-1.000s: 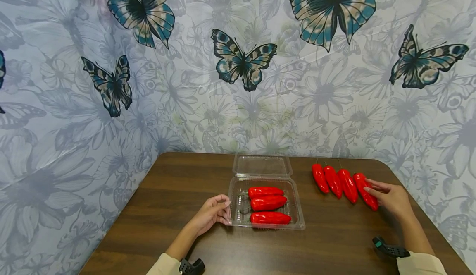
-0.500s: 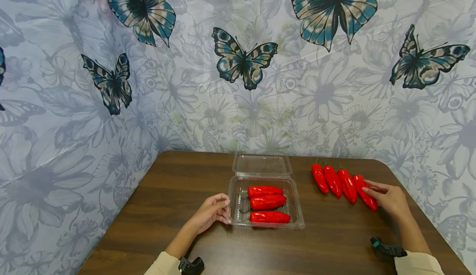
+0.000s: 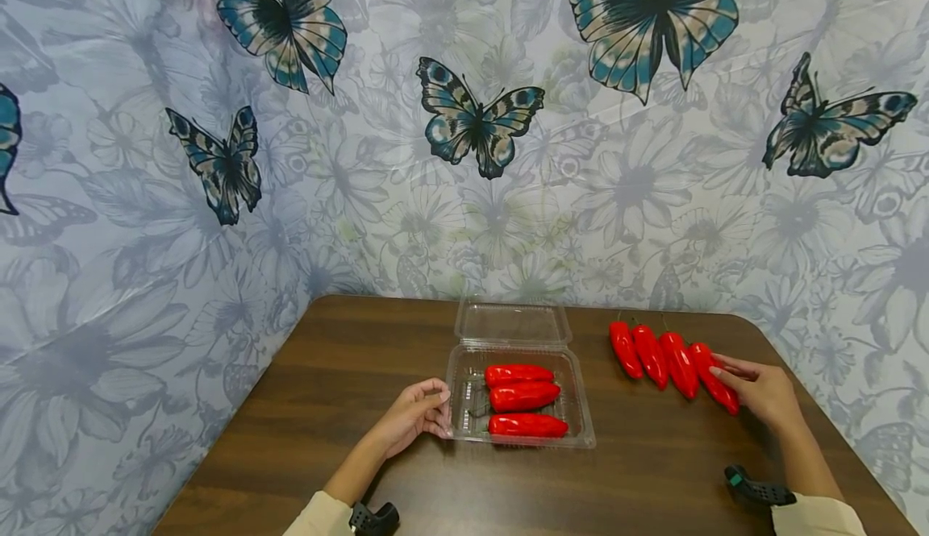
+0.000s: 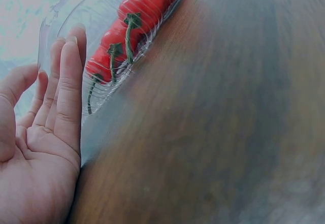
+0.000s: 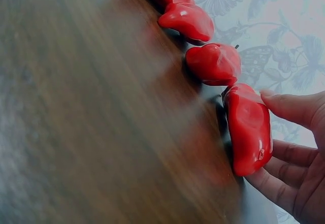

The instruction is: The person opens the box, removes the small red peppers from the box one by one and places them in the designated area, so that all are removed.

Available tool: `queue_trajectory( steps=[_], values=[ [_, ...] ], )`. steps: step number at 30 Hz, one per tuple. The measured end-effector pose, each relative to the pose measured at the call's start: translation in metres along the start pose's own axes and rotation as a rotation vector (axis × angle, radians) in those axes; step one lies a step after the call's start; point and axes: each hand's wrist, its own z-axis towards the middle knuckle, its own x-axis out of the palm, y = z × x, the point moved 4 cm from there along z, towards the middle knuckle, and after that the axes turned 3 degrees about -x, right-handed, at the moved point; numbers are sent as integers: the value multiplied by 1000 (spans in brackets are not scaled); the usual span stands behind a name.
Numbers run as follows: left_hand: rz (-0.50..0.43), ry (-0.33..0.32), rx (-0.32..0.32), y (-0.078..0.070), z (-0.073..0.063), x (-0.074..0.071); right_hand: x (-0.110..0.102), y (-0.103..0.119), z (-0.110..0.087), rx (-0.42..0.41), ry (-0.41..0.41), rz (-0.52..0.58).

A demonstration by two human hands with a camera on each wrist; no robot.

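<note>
In the head view, a clear plastic clamshell container (image 3: 584,407) stands on the table with its lid (image 3: 513,320) laid back. Three red peppers (image 3: 525,396) lie crosswise inside, and the left wrist view shows their green stems (image 4: 112,61). My left hand (image 3: 412,419) pinches the container's left rim between thumb and fingers. Over at the right, several more red peppers (image 3: 679,365) lie side by side on the table. The rightmost pepper (image 5: 249,132) is held by my right hand (image 3: 762,391), thumb at one end and fingers under the other in the right wrist view.
The brown wooden table (image 3: 348,359) has rounded far corners. Behind it hangs a pale floral backdrop (image 3: 501,230) printed with several butterflies. A black band (image 3: 758,486) is on the right wrist and another band (image 3: 373,518) on the left.
</note>
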Motion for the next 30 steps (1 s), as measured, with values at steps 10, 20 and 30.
queue_trajectory(
  steps=[10,20,30],
  values=[
    [11,5,10,-1,1,0,-10,11,-4,-14,-16,87],
    [15,7,14,-4,1,2,-40,51,-6,-128,-199,-4],
    [3,-1,7,-2,0,2,-48,101,-12,-266,-270,17]
  ],
)
